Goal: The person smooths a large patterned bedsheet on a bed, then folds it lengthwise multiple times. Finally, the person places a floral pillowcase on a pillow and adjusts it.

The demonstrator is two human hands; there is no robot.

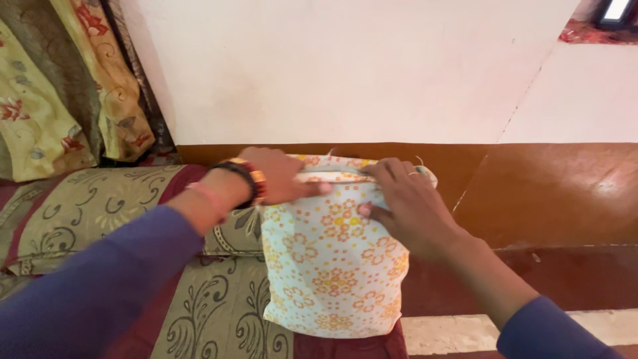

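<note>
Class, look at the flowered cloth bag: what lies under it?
The flowered cloth bag rests partly on a patterned cushion and hangs over the brown floor. Both hands grip its top edge. The surface directly beneath it is covered.

Honestly not much here. No labels or signs that I could see. Closest thing to a package was a soft, roughly square floral cloth bag [332,266] in the middle of the frame, pale with orange and yellow flowers. The left hand [276,176] and right hand [405,199] pinched its top edge. A bright rectangle [615,10] sat in the far upper right corner; couldn't tell whether it was a screen.
</note>
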